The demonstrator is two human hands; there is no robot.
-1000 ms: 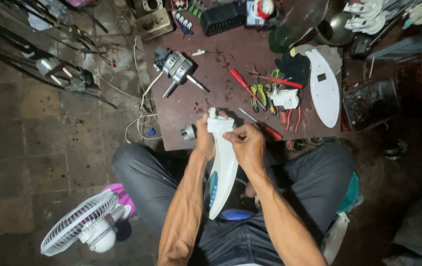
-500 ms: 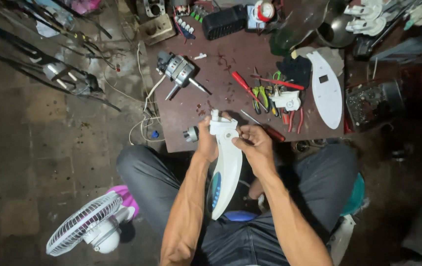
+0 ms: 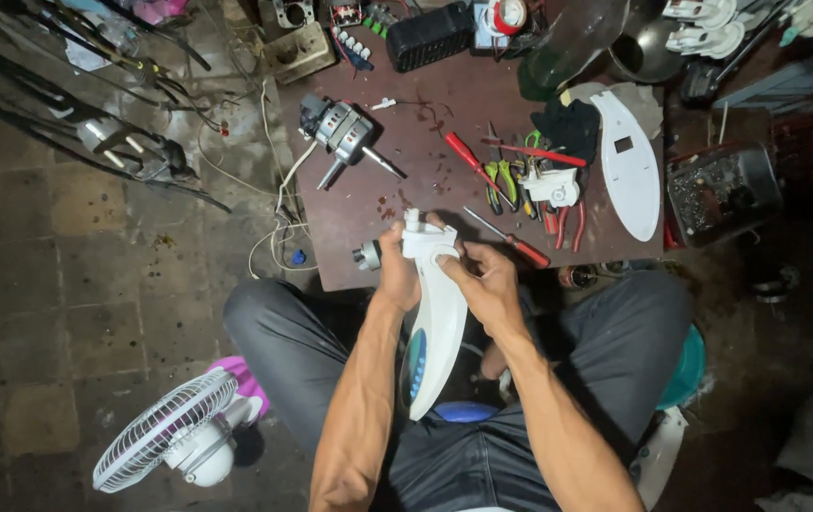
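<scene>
Hands grip a long white plastic fan casing (image 3: pixel 437 332) over the lap, at the near edge of the low brown table (image 3: pixel 444 114). Left hand (image 3: pixel 397 275) is clamped on its upper left side; right hand (image 3: pixel 487 284) is closed around its upper right edge. Farther off on the table lie a fan motor (image 3: pixel 342 128), screwdrivers (image 3: pixel 468 161) and pliers (image 3: pixel 497 180). A small fan (image 3: pixel 174 441) stands on the floor, near left.

Bare left hand (image 3: pixel 397 275) and bare right hand (image 3: pixel 488 284); no gloves, rings or watch visible; forearms uncovered to the lower frame edge, no sleeves in view; lean, with visible tendons and veins. Dark grey trousers (image 3: pixel 615 332) over both legs; fabric smooth, slightly creased at the knees; dark waistband area between the forearms.
</scene>
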